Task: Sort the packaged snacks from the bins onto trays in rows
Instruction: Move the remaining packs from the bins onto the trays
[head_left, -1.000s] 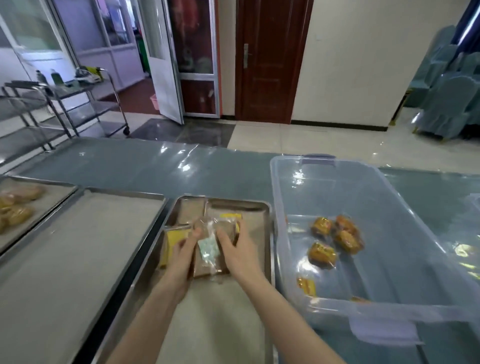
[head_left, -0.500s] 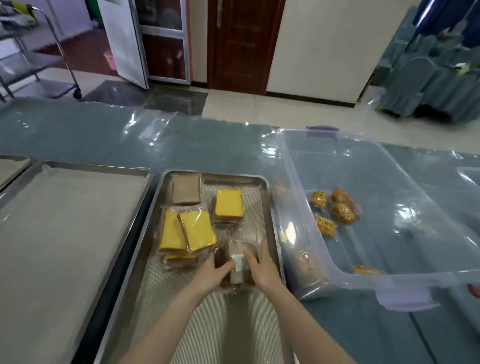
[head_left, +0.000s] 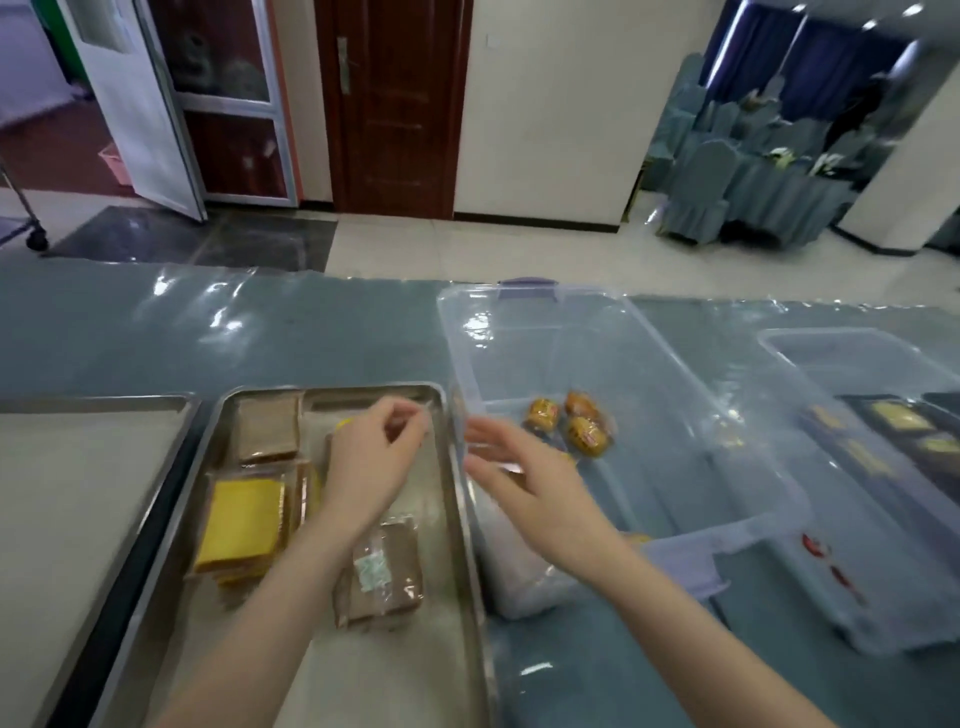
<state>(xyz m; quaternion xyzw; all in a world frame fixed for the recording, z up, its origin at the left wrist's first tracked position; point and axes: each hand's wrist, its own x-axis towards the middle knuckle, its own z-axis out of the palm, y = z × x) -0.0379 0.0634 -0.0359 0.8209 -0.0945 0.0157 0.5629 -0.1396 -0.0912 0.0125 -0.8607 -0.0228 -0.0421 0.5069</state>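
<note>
Two hands hung above the tray (head_left: 384, 686): left hand (head_left: 371, 460) curled at its far right corner — whether it held anything was unclear — right hand (head_left: 524, 475) spread open by the left wall of the bin (head_left: 460, 358). A brown packet (head_left: 382, 571) lay near the tray's right edge.

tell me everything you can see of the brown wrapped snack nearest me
The brown snack is a flat, squarish slice sealed in clear glossy film, a small pale label on top. It lies flat on the steel tray near its right rim, apart from the yellow packs. The left hand and right hand do not touch it.
</note>
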